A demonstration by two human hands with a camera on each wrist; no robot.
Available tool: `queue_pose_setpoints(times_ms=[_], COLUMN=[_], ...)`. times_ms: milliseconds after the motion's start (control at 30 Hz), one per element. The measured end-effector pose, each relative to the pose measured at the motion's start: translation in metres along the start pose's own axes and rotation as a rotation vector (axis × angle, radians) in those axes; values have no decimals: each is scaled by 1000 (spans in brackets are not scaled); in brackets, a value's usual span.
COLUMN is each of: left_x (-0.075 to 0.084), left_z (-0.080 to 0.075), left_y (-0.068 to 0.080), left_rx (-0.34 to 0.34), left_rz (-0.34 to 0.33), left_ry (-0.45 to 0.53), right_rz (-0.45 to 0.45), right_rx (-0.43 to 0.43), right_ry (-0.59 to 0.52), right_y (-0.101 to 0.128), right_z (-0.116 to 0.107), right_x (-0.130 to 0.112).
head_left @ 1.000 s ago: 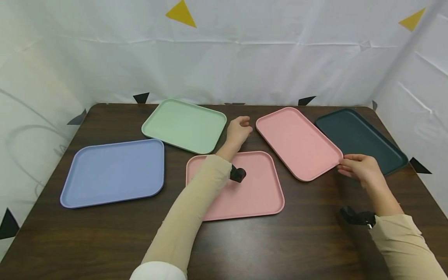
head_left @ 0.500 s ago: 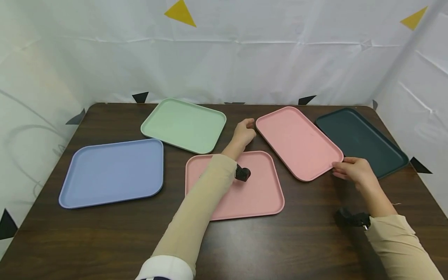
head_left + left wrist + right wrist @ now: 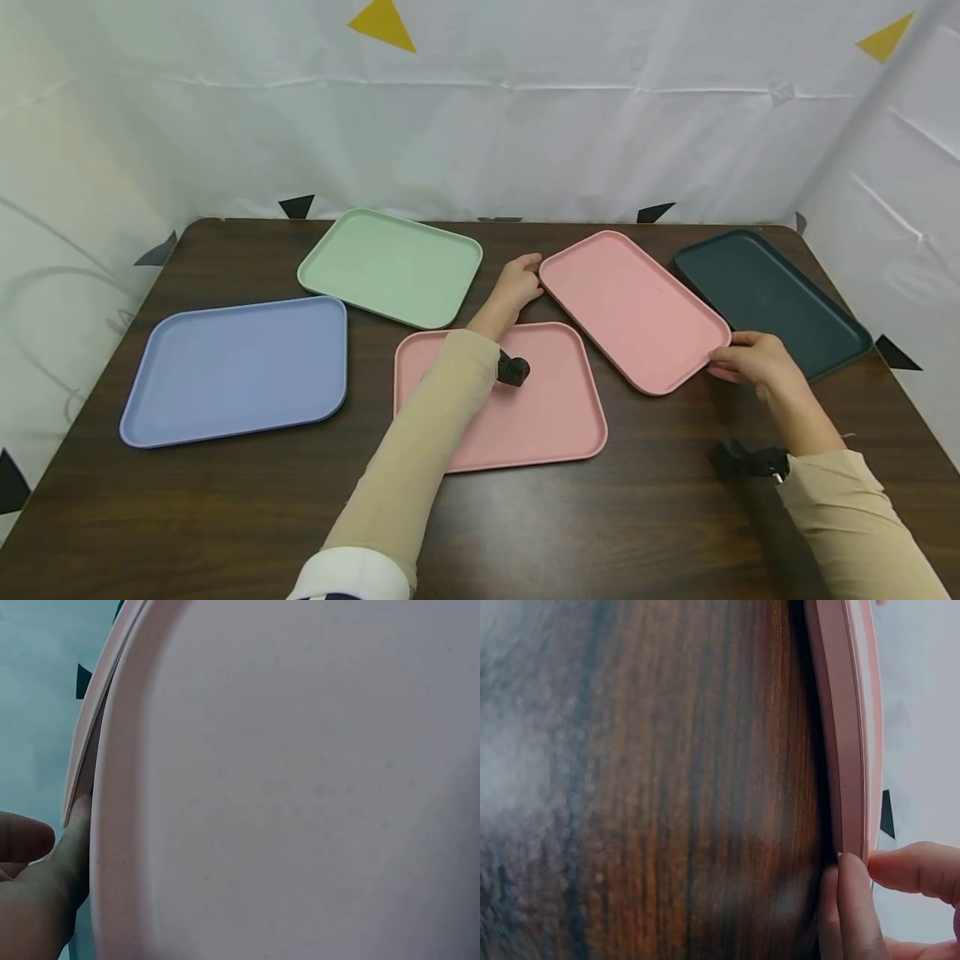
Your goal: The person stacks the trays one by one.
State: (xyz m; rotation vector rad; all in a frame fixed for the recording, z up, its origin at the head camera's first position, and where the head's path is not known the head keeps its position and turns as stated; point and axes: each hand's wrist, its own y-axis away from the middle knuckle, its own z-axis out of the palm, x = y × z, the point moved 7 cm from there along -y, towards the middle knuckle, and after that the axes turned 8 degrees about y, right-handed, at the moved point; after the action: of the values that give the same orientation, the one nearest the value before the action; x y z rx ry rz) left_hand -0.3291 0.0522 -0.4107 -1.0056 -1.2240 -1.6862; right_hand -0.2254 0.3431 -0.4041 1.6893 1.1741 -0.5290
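1. Nearest, two beige sleeves come in from the bottom edge over the dark wood table (image 3: 645,517); each wrist carries a small black camera.

2. A pink tray (image 3: 525,408) lies flat in front of the person, near the table's middle. The left forearm passes over its left part.

3. The right hand (image 3: 750,360) is at the near right corner of a second pink tray (image 3: 630,304), which lies askew beyond and to the right of the first. The right wrist view shows a finger (image 3: 855,907) against the tray's edge (image 3: 844,735) and another finger on top of the rim, so this hand pinches the corner.

4. The left hand (image 3: 516,287) is at the far left corner of the same tray. In the left wrist view a fingertip (image 3: 75,840) goes under the rim (image 3: 112,787) with the thumb beside it; the fingers are curled at the edge, grasping it. The tray's left edge seems slightly raised, though I cannot tell for sure.

5. To the left, a blue tray (image 3: 236,371) lies flat, well apart from both hands.

6. Farther back, a green tray (image 3: 390,267) lies left of the left hand, close to it but not touching.

7. At the far right, a dark tray (image 3: 772,296) lies just beyond the right hand, beside the held tray.

8. A white sheet with yellow and black triangles backs the table.
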Motion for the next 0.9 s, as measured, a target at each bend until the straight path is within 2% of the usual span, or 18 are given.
queue_pose_setpoints(times_ms=[333, 633, 800, 900], left_x=[-2, 4, 8, 9], left_z=[-4, -7, -7, -7], left_y=[-1, 5, 10, 13], left_rx=[13, 34, 45, 44], left_rz=[-2, 5, 15, 17], left_ry=[-95, 13, 28, 32], right_rz=[24, -14, -48, -54], right_rx=[2, -65, 3, 62], right_ry=[-41, -212, -217, -272], right_y=[1, 1, 0, 1], right_z=[-3, 3, 1, -2], right_x=[-2, -3, -5, -8])
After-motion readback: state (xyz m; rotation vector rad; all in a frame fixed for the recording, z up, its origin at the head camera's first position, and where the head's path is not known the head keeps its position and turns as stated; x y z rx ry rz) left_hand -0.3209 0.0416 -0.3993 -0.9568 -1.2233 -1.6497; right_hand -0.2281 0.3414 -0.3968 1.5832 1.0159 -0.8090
